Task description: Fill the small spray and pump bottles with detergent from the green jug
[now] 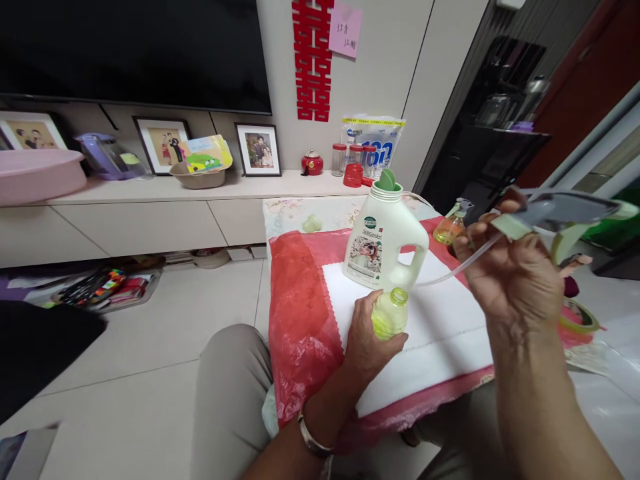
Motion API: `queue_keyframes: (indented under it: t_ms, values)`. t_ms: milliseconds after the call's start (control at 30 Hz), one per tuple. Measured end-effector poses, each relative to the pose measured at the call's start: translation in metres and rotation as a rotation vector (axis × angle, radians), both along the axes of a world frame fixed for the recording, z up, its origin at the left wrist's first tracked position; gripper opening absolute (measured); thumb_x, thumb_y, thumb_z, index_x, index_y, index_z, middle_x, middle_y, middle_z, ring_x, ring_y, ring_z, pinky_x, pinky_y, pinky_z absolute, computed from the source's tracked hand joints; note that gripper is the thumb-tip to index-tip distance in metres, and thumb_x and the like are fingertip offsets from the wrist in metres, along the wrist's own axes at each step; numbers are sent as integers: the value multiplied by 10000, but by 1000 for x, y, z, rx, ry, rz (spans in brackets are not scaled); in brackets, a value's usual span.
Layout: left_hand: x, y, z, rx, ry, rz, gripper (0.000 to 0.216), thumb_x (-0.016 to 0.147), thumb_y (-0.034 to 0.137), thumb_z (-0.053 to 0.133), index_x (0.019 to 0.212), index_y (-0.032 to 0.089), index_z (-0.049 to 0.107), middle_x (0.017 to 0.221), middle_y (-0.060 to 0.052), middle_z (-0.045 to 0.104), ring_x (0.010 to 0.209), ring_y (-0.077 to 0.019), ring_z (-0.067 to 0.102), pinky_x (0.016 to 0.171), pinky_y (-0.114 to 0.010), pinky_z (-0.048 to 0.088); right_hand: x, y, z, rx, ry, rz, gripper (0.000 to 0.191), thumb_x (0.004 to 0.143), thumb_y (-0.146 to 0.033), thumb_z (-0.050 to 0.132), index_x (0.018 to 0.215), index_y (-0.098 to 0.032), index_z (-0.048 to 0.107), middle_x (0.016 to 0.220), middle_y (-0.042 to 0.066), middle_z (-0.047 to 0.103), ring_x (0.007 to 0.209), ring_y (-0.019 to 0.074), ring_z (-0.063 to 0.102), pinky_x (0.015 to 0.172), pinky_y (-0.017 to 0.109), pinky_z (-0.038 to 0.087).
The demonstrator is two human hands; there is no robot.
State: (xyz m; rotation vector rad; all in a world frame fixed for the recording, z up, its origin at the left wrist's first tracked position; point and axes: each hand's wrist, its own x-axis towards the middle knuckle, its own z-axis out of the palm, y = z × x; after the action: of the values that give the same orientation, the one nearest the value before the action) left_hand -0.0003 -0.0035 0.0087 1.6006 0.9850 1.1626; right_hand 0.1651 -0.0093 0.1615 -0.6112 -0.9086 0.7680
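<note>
Clasping the uncapped small bottle point(389, 317) just near of the white jug point(385, 230), the left hand point(367, 341) has fingers wrapped round it; the right hand point(517, 277) grips the detached sprayer head point(555, 209) at right. Step judged: bottle open; next calls for steadiness.

Your bottle point(389, 319) is see-through yellow-green; your spray head point(555, 210) is grey with pale green parts, its tube point(465, 263) whitish. You have a cream jug point(383, 233) with a green top point(387, 179), a plain white cloth point(445, 327), and a red sheet point(300, 320). Your trousers point(230, 380) are grey-beige, your bangle point(313, 437) silver, the note point(345, 30) pink, the screen point(135, 53) black.
</note>
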Motion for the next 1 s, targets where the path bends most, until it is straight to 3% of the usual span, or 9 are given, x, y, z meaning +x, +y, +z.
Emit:
queue_keyframes:
  t_ms: [100,200,400,500,600,700,833,1000]
  values:
    - [0,-1,0,-15,-12,0,764,588,102,745,1294,216,476,1215,-85,568,1177,-283,549,1071,-470,438,19,1,16,-13,-42,-160,321,696,-348,847,962,-234,709,1024,10,606,863,83,552,750,222,534]
    - [-1,-1,0,-24,-18,-6,763,594,101,745,1297,223,474,1220,-81,566,1185,-281,547,1075,-466,435,45,10,6,-163,-149,-391,376,618,-332,818,926,-199,648,952,20,602,763,88,541,668,243,518]
    - [0,-1,1,-15,-17,15,758,585,96,751,1285,227,491,1193,-76,578,1168,-286,559,1063,-473,446,92,34,-66,-586,-463,-529,422,583,-288,809,945,-139,651,739,9,592,606,99,516,559,243,452]
    - [1,0,1,-23,-32,25,773,581,98,752,1296,226,489,1201,-75,581,1177,-285,562,1073,-473,443,104,44,-100,-804,-719,-549,323,694,-244,791,967,-110,680,759,16,604,624,94,523,596,237,458]
    - [1,0,-1,-23,-50,32,792,583,105,751,1316,226,475,1230,-78,578,1199,-284,559,1088,-471,435,109,52,-125,-930,-922,-566,251,873,-307,694,1005,-97,652,878,29,611,793,102,575,772,277,519]
    - [1,1,-2,4,-38,57,798,583,106,747,1321,238,472,1235,-71,580,1209,-284,556,1093,-464,434,108,56,-143,-985,-1062,-596,306,943,-378,619,1074,-101,630,1007,56,610,963,140,587,900,343,517]
    - [1,2,-4,47,-8,89,802,583,97,739,1323,242,466,1221,-71,579,1199,-286,560,1087,-476,442,107,56,-160,-999,-1155,-598,346,952,-416,599,1115,-111,619,1059,70,602,991,149,580,921,358,510]
    - [2,1,-3,56,15,110,799,579,97,745,1313,251,471,1189,-68,580,1168,-292,571,1053,-485,467,111,55,-159,-961,-1134,-557,350,955,-440,589,1062,-108,627,1018,66,610,970,144,582,922,355,504]
